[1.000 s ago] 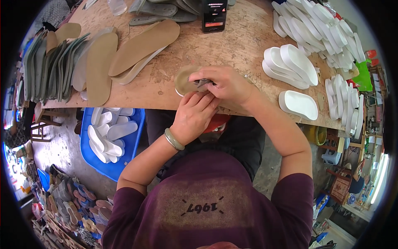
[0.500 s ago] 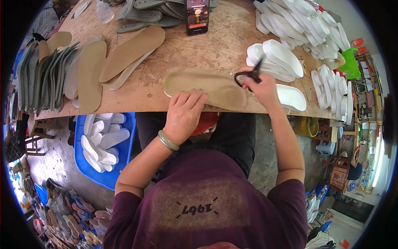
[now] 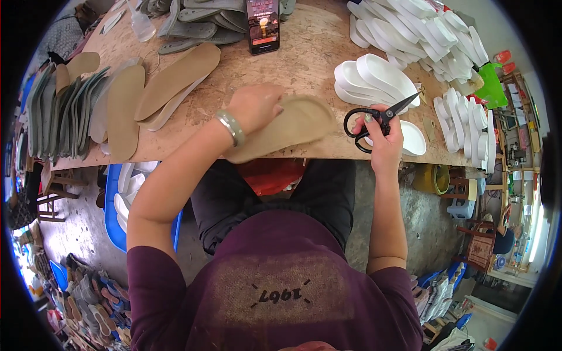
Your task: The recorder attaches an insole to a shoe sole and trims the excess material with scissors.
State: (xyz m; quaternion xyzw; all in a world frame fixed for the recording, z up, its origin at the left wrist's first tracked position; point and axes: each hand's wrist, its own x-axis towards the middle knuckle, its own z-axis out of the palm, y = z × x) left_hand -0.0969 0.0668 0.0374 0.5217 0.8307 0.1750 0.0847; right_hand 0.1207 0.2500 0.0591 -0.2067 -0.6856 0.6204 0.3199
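Observation:
A tan insole lies slanted near the table's front edge, its left part covered by my left hand. That hand's fingers are curled closed at the insole's far edge; the fingertips are partly hidden. Black-handled scissors are in my right hand, blades pointing up and to the right, away from the insole. A white shoe sole lies just beyond the right hand, partly covered by it. More white soles are stacked behind the scissors.
Tan insoles and a row of grey-green ones stand at the left. Grey soles and a phone are at the back. White soles pile up at the far right. A blue tub sits below the table.
My left hand has moved up and slightly left, fingers now curled at the insole's far edge. The insole has turned to a slant. The right hand has moved right and down with the scissors.

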